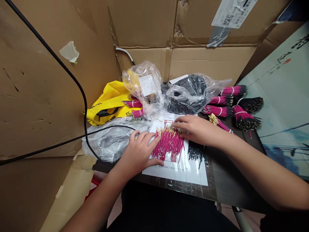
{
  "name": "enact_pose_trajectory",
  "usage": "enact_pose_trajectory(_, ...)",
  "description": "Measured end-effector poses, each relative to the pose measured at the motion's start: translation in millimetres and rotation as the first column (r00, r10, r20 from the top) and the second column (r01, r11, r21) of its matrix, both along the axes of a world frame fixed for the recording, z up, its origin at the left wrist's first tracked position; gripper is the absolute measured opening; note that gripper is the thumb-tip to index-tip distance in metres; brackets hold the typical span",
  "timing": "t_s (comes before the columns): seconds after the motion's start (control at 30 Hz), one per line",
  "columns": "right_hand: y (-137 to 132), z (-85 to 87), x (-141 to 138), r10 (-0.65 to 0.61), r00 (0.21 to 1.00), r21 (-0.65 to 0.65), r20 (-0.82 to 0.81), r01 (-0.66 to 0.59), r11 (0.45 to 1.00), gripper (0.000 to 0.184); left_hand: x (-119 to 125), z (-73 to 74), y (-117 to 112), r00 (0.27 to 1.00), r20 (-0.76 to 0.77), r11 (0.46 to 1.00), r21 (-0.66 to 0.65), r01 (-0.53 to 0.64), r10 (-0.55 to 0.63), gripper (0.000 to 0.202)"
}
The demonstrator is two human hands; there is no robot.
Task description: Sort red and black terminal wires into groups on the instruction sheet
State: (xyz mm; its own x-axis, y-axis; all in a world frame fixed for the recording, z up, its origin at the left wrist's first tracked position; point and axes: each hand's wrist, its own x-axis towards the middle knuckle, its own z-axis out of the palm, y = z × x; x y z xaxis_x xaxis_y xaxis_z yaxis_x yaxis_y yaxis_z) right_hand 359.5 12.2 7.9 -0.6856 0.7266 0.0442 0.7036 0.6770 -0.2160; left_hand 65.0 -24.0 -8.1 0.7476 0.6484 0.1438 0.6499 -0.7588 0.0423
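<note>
A loose pile of short pink wires (pixel 169 143) with gold-coloured tips lies spread on a printed white sheet (pixel 195 176). My left hand (pixel 141 149) rests along the pile's left side, its fingers apart and the thumb near the lower edge. From the upper right, my right hand (pixel 196 129) reaches over the pile's far corner with fingers stretched out, touching or just above the gold tips. Under and beside my right hand lies a group of short black wires (pixel 198 153), partly covered by it. Neither hand is closed around anything.
Tied pink wire bundles (pixel 219 111) and a black wire bundle (pixel 251 103) lie at the right. Behind are plastic bags of black wires (pixel 185 93), a clear bag (pixel 108 138) and a yellow bag (pixel 108 96). Cardboard walls (pixel 145 25) enclose the table; a black cable (pixel 82 87) hangs left.
</note>
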Motion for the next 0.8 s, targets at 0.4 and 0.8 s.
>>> enact_pose_trajectory(0.4,5,-4.0,16,0.026,0.999,0.021,0.047,-0.027,0.999,0.062,-3,-0.9,0,1.0,0.015,1.0,-0.012,-0.009,0.009,0.093)
enact_pose_trajectory(0.8,2,-5.0,-5,0.026,0.999,0.142,0.038,-0.031,0.989,0.046,5,-0.9,6,1.0,-0.007,1.0,-0.007,0.027,-0.027,0.084)
